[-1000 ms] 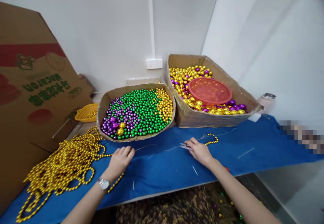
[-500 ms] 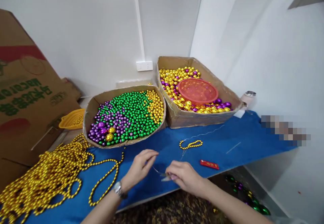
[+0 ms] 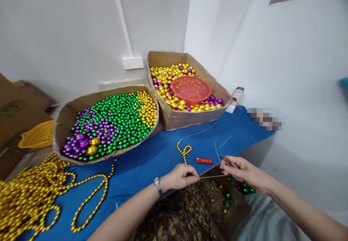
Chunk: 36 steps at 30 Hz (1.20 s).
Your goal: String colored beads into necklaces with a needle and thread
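My left hand (image 3: 181, 176), with a metal watch (image 3: 157, 186) on its wrist, is closed in a pinch at the table's front edge. A thin thread (image 3: 210, 177) runs taut from its fingertips to my right hand (image 3: 243, 170). My right hand is closed round small scissors (image 3: 227, 160), whose tips point up and left; its fingers also grip the thread's other end. Just behind my left hand lies a short gold bead strand (image 3: 185, 149) with a fine thread trailing from it. A small red box (image 3: 203, 160) lies between the hands, farther back.
Two cardboard boxes of beads, one of green, purple and gold (image 3: 57, 134), one of larger gold and purple (image 3: 187, 119) holding a red basin (image 3: 190, 87), stand on the blue table (image 3: 130, 175). Gold bead strands (image 3: 24, 193) heap at left beside a yellow basket (image 3: 36, 135). A bottle (image 3: 238, 94) stands at back right.
My hands have moved apart and to the right, stretching the thread between them. The gold bead strand has shifted into a looped shape. The view has turned right.
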{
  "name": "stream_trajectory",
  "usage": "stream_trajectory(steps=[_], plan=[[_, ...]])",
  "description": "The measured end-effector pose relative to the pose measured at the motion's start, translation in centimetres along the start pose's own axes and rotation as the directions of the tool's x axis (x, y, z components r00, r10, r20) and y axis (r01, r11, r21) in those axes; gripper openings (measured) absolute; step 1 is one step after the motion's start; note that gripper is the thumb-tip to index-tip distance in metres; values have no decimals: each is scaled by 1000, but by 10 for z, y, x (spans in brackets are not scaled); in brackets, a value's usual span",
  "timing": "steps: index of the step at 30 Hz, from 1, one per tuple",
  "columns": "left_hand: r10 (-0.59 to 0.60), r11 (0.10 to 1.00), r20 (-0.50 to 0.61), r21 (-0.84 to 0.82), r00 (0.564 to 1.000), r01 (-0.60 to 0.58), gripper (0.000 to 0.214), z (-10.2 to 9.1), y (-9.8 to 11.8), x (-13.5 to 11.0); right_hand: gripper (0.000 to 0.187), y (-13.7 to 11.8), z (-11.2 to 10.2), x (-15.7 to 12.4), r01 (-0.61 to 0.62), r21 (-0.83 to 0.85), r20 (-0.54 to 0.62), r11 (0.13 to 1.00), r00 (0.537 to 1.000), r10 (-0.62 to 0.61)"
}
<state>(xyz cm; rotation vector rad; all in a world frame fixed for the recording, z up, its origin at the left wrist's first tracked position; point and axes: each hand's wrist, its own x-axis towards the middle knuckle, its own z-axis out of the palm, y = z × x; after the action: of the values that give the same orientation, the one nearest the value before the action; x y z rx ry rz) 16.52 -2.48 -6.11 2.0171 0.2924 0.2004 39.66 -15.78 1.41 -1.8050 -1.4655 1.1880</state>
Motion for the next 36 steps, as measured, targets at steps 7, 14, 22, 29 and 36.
stream_trajectory(steps=[7,14,22,29,36], plan=[[-50,988,-31,142,998,54,26,23,6,25,41,34,2,-8,26,-144,-155,989,987,-48],[-71,996,-87,53,994,76,27,30,8,33,37,26,49,9,146,-268,-94,952,980,-177],[-8,942,-94,334,996,39,22,10,1,32,43,68,10,-3,56,-405,-166,912,977,-133],[27,877,-84,480,996,17,25,13,-7,37,37,100,-12,-26,-95,-581,-233,808,971,-54],[32,873,-32,488,999,-13,25,22,2,42,36,78,-2,-22,-40,-667,-177,744,979,-105]])
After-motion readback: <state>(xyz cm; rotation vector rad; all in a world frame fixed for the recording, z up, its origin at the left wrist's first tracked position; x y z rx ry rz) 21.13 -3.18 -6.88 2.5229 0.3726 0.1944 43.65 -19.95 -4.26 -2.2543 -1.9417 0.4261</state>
